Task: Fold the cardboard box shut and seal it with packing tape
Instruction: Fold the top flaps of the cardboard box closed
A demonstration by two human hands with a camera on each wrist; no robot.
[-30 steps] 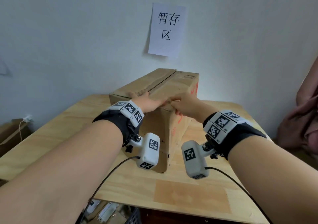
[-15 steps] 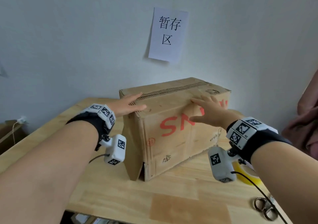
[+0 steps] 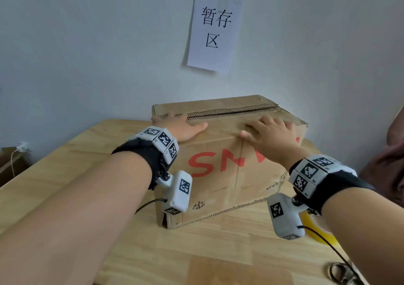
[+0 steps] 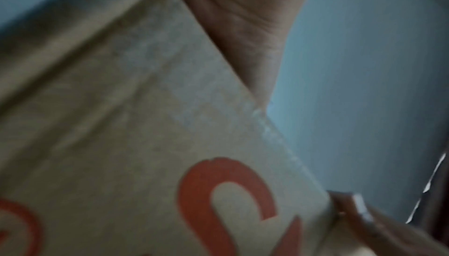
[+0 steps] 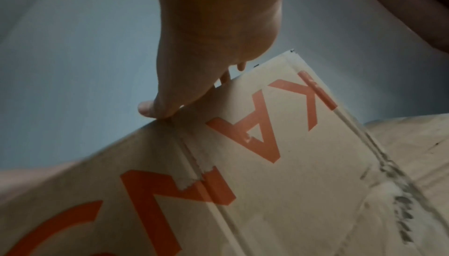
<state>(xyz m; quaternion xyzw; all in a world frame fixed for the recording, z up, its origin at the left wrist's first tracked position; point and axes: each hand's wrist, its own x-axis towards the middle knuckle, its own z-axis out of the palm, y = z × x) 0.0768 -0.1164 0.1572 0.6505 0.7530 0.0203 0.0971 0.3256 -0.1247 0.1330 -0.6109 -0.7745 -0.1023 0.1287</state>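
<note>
A brown cardboard box (image 3: 223, 175) with red letters stands on the wooden table, its long printed side facing me and its top flaps folded down, a seam gap (image 3: 231, 111) running along the top. My left hand (image 3: 183, 128) lies flat on the top near the left corner, fingers straight. My right hand (image 3: 269, 131) rests on the top front edge toward the right, fingers spread and thumb on the edge. The wrist views show the box side (image 4: 136, 145) (image 5: 267, 173) close up under each palm. A yellowish roll of packing tape (image 3: 314, 228) lies behind my right wrist, partly hidden.
The wooden table (image 3: 218, 252) has bare surface in front of the box. Scissors (image 3: 343, 273) lie at its right front edge. A paper sign (image 3: 215, 33) hangs on the wall behind. Someone's arm and dark cloth (image 3: 391, 158) are at the far right.
The box has been turned from corner-on to long printed side facing me. Both hands moved apart along its top, left hand to the left corner, right hand toward the right.
</note>
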